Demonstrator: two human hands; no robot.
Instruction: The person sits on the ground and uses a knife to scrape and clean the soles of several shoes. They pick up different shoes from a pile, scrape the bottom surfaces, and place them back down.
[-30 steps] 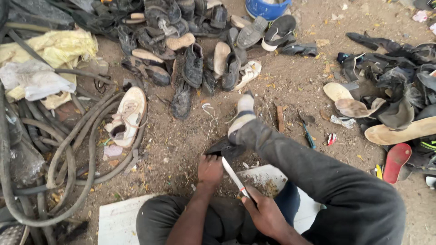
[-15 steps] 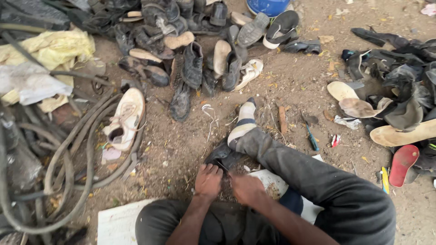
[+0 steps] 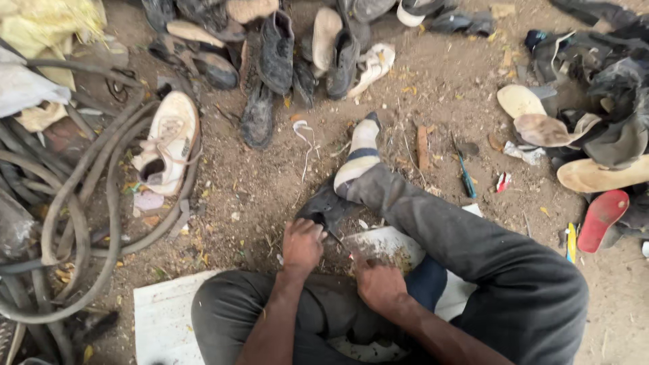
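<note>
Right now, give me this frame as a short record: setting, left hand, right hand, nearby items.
setting: person seated on dirt ground, one leg stretched out
left hand: pressing down on a dark shoe piece
right hand: fingers closed around a thin blade, most of it hidden
under hands: white board
left side: white sneaker among rubber hoses
top: row of worn dark shoes
right side: red sole, loose soles

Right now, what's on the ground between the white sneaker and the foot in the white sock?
In the head view, mostly bare dirt between the white sneaker and the socked foot, with a thin pale string and scattered leaf bits.
</note>
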